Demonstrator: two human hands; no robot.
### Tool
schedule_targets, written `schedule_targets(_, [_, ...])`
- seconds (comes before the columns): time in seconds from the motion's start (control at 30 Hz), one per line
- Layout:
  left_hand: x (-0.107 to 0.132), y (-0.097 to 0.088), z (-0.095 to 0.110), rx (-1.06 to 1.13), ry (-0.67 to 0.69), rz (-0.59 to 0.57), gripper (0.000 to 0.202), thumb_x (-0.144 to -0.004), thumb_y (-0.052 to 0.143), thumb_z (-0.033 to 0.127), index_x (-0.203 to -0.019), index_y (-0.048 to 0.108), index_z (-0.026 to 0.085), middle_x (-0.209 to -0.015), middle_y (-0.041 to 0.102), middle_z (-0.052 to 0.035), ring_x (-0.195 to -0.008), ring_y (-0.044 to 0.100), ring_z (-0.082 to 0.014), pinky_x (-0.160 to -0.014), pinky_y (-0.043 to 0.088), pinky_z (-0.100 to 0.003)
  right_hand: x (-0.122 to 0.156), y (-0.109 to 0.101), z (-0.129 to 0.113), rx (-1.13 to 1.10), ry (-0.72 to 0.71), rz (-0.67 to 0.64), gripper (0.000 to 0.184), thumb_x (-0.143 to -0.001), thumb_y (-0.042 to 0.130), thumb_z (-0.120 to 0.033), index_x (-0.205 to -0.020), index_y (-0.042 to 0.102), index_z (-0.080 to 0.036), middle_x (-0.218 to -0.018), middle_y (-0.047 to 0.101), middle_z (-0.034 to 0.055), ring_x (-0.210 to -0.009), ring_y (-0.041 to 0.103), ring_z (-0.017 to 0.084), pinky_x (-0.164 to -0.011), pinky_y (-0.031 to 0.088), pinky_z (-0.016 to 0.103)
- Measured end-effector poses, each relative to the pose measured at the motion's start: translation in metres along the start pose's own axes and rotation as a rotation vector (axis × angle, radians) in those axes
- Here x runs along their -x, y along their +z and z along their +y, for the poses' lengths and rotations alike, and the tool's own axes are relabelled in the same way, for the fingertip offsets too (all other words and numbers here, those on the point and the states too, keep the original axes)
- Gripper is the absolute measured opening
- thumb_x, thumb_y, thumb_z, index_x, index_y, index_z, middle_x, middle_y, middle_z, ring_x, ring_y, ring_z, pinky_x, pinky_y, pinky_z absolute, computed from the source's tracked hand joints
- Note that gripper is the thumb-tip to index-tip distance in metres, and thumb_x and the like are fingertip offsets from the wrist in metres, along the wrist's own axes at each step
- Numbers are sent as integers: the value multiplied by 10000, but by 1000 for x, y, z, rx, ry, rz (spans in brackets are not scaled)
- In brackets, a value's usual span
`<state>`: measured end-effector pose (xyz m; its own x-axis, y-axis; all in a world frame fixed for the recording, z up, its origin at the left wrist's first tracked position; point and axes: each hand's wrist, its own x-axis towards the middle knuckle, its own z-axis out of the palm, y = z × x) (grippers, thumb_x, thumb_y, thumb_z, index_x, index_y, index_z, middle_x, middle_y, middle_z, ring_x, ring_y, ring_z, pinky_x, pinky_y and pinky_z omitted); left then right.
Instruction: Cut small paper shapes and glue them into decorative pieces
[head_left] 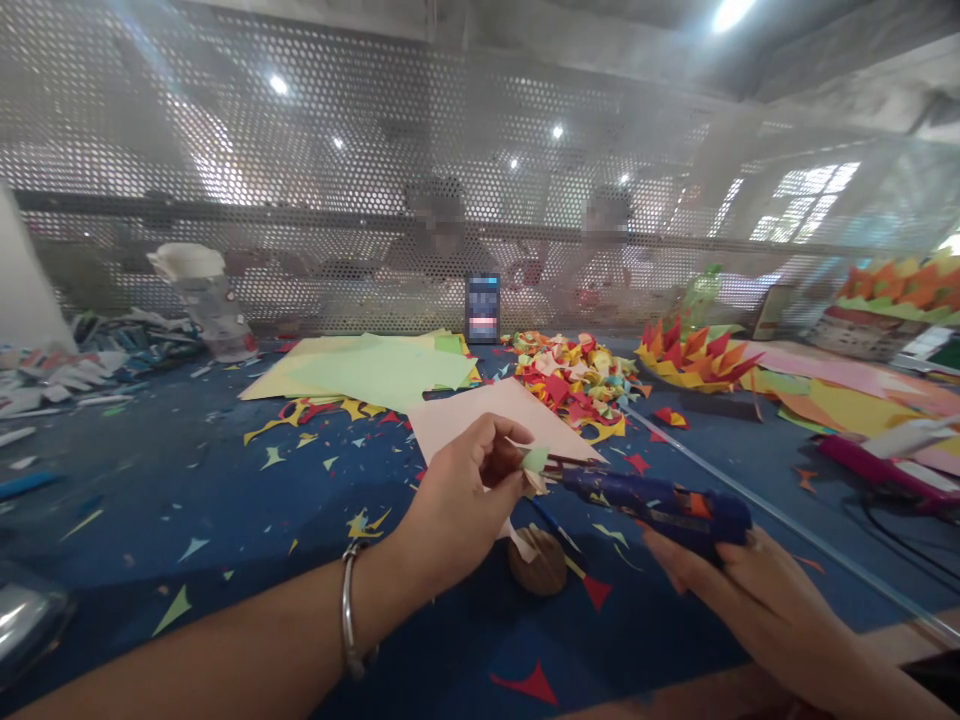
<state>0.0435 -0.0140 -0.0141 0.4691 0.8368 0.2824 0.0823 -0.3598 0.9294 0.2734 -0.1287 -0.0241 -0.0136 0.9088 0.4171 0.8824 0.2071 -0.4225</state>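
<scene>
Between the thumb and fingers of my left hand [469, 485] is a small pale green and cream folded paper piece [535, 462]. My right hand [757, 590] is wrapped round a dark blue hot glue gun [645, 500]. Its nozzle points left and meets or nearly touches the paper piece; the exact contact is too small to tell. Under my left hand lies a round brown wooden disc [538, 562] with a strip of pale paper on it. A large pale pink paper sheet [487, 420] lies just beyond my hands.
Pale green sheets [367, 365] and a heap of folded paper pieces [574, 375] lie farther back. A red-and-yellow paper ring [697, 360] stands at right, near a clear rod [750, 500]. A phone [483, 308] stands against the perforated screen [337, 200]. Scraps dot the blue table.
</scene>
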Motion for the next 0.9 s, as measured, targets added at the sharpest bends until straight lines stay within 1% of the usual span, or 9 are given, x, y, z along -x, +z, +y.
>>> schedule_targets(0.07, [-1, 0, 0, 44, -31, -12, 231, -782, 634, 189, -1008, 586, 203, -835, 669, -17, -788, 632, -154, -737, 504, -294, -2, -1, -2, -18, -11, -5, 457, -927, 452, -503, -577, 613, -258, -532, 607, 1, -544, 576, 196, -761, 540, 327])
schedule_targets(0.13, [-1, 0, 0, 87, -46, -35, 188, -776, 650, 203, -961, 619, 193, -845, 690, -30, -790, 636, -155, -742, 507, -291, -4, -2, -4, -35, 4, -5, 483, -921, 461, -508, -521, 548, -251, -477, 550, -9, -504, 535, 183, -742, 538, 313])
schedule_targets(0.27, [-2, -1, -4, 126, -44, -58, 103, -787, 658, 232, -880, 656, 189, -795, 681, -21, -736, 612, -140, -708, 490, -277, -6, -4, -9, -91, 37, -7, 486, -917, 474, -512, -520, 504, -234, -510, 557, -6, -535, 529, 168, -688, 518, 272])
schedule_targets(0.4, [-2, -2, -2, 167, -98, -27, 60, -786, 645, 211, -839, 651, 186, -737, 646, -3, -674, 573, -120, -663, 466, -261, -4, -6, -5, -98, 3, -31, 473, -928, 474, -477, -531, 508, -224, -537, 577, -9, -548, 544, 161, -611, 484, 256])
schedule_targets(0.47, [-2, -2, 0, 192, -145, 6, 72, -766, 658, 196, -837, 651, 185, -727, 633, 5, -660, 563, -114, -656, 463, -256, -4, -10, 4, -39, -22, -20, 423, -923, 489, -458, -574, 559, -229, -557, 598, -11, -540, 555, 169, -603, 483, 270])
schedule_targets(0.57, [-2, -3, 2, 229, -188, 36, 95, -748, 693, 215, -824, 649, 180, -729, 619, 10, -658, 562, -107, -656, 467, -249, -7, -23, 23, 111, -62, 33, 279, -903, 513, -456, -784, 650, -244, -714, 669, 11, -649, 632, 218, -632, 494, 305])
schedule_targets(0.7, [-2, -4, 2, 337, -238, 55, 120, -728, 728, 212, -788, 631, 173, -728, 602, 19, -647, 550, -89, -646, 467, -226, -18, -45, 49, 327, -103, 71, 228, -898, 486, -443, -918, 593, -244, -919, 668, 75, -791, 662, 270, -678, 491, 349])
schedule_targets(0.8, [-4, -4, 2, 397, -285, 68, 145, -720, 741, 192, -817, 637, 168, -751, 606, 16, -667, 560, -83, -657, 472, -218, -27, -52, 63, 483, -92, 32, 232, -891, 495, -408, -1001, 576, -221, -986, 650, 117, -852, 661, 305, -713, 488, 378])
schedule_targets(0.9, [-5, -4, 2, 418, -313, 79, 162, -723, 739, 171, -847, 635, 162, -744, 605, 20, -674, 570, -81, -663, 473, -217, -32, -50, 74, 552, -86, -39, 264, -871, 541, -378, -1049, 592, -190, -1049, 639, 144, -880, 658, 329, -704, 491, 393])
